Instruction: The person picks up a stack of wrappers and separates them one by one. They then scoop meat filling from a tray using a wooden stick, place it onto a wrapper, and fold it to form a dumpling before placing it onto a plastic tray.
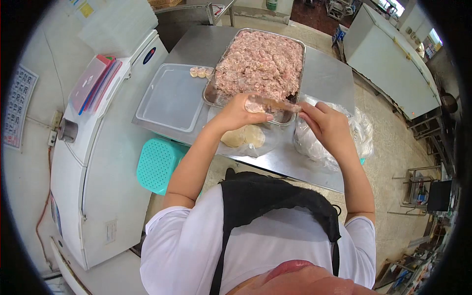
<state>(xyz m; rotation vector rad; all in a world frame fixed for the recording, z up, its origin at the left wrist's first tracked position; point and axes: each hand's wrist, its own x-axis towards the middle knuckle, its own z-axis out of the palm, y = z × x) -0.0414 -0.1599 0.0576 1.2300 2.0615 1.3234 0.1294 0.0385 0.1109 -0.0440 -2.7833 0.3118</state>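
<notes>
A metal tray (304, 64) heaped with ground meat (263, 61) stands on the steel table. Over its near edge, my left hand (239, 114) is curled around a round wrapper with meat filling (253, 105). My right hand (327, 123) pinches the end of a flat spatula (280, 103), whose blade lies across the wrapper. Pale round wrappers (253, 136) rest on plastic film just below my left hand. Several filled dumplings (200, 72) sit at the upper right corner of a translucent lid-like tray (169, 98).
Clear plastic bags (317, 145) lie right of the metal tray on the steel table (327, 76). A turquoise perforated stool (160, 164) stands below the table's left side. A white refrigerator (110, 172) is at left, a white chest freezer (393, 56) at upper right.
</notes>
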